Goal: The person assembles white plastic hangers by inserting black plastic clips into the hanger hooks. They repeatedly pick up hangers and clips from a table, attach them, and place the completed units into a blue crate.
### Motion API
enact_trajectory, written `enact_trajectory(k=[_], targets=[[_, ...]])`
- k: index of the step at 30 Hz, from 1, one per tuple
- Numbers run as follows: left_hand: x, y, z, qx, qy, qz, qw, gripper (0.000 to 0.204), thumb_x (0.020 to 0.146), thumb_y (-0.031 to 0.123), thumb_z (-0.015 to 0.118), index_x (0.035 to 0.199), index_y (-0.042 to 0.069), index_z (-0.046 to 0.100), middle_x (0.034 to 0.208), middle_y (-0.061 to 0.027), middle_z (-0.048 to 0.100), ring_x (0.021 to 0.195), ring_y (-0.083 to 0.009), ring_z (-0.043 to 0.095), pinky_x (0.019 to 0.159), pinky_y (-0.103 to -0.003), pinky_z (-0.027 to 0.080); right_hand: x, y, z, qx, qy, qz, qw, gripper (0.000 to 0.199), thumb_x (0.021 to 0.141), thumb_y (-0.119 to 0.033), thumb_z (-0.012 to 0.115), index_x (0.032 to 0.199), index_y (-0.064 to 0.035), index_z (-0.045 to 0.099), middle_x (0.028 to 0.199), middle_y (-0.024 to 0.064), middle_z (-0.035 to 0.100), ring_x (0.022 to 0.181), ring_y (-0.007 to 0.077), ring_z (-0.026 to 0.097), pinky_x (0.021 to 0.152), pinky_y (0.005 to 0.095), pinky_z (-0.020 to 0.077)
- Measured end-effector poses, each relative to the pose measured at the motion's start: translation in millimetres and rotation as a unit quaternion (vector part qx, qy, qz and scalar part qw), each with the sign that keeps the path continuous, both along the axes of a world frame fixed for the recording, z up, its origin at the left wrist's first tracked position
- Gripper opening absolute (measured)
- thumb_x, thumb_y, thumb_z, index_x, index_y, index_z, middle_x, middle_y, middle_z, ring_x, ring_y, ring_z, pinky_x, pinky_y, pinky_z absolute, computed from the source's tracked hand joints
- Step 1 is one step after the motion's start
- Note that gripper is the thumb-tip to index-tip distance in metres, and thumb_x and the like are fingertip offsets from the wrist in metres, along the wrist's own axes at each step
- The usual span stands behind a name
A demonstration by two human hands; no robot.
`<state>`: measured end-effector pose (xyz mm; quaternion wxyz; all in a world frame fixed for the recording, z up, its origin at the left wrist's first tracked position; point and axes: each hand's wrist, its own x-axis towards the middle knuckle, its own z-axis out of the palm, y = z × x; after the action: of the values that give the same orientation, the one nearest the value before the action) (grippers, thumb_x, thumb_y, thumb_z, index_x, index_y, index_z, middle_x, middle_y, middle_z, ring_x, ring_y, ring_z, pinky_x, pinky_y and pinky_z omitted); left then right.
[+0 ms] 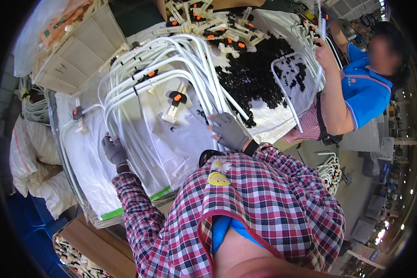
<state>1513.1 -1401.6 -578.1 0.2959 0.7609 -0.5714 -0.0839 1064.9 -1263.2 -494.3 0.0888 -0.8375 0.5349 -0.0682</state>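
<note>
A thick bundle of white U-shaped bent tubes (160,46) lies on the table, its curve away from me and its legs toward me. My left hand (114,150), in a grey glove with bare fingertips, closes on the left legs. My right hand (230,132), gloved the same way, has its fingers curled on the right legs; its thumb is hidden. Between the legs lies a cream plastic fitting with a black and orange knob (175,104). Another such fitting (78,116) sits at the end of a tube on the left.
White sheeting (90,185) covers the table. Small black parts (255,74) are heaped right of the tubes, with more cream fittings (227,32) behind. A crate (76,51) stands far left, sacks (37,148) below it. A co-worker in blue (366,92) holds white tubing at right.
</note>
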Motion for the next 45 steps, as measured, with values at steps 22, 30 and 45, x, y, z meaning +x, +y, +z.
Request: enact_trajectory(k=[22,30,45], targets=[[-84.0,98.7,265.0,-0.183,0.325,-0.094,0.923,0.025,0.097,0.005,0.057,0.121,0.0,0.06,0.073,0.0059,0.052,0.054,-0.0006,0.04,0.048,-0.017,0.03,-3.6,-26.0,-10.5,-0.216,-0.079,-0.206,0.951,0.086,0.068,-0.031,0.081,0.144,-0.0221,0.043,0.151,0.0251,0.03,0.139,0.0418,0.031,0.11,0.0527,0.0277],[-116.7,114.6,334.8,-0.255,0.303,-0.166,0.903,0.034,0.097,0.006,0.054,0.129,-0.006,0.055,0.076,0.0009,0.054,0.053,-0.0022,0.038,0.048,-0.018,0.029,-8.2,-46.4,-6.3,-0.008,-0.59,-0.194,0.784,0.073,0.087,-0.008,0.064,0.151,-0.0168,0.029,0.144,0.0171,0.046,0.129,0.0309,0.051,0.106,0.0396,0.041],[-173.4,12.5,314.0,-0.111,0.037,-0.33,0.937,0.056,0.089,0.015,0.071,0.14,0.009,0.049,0.096,-0.0057,0.06,0.069,-0.0072,0.05,0.06,-0.022,0.041,-168.3,-26.3,83.5,-0.186,-0.438,-0.314,0.821,0.043,0.103,-0.039,0.049,0.122,-0.0047,0.065,0.069,-0.0049,0.046,0.063,0.0042,0.043,0.057,0.0212,0.0367]])
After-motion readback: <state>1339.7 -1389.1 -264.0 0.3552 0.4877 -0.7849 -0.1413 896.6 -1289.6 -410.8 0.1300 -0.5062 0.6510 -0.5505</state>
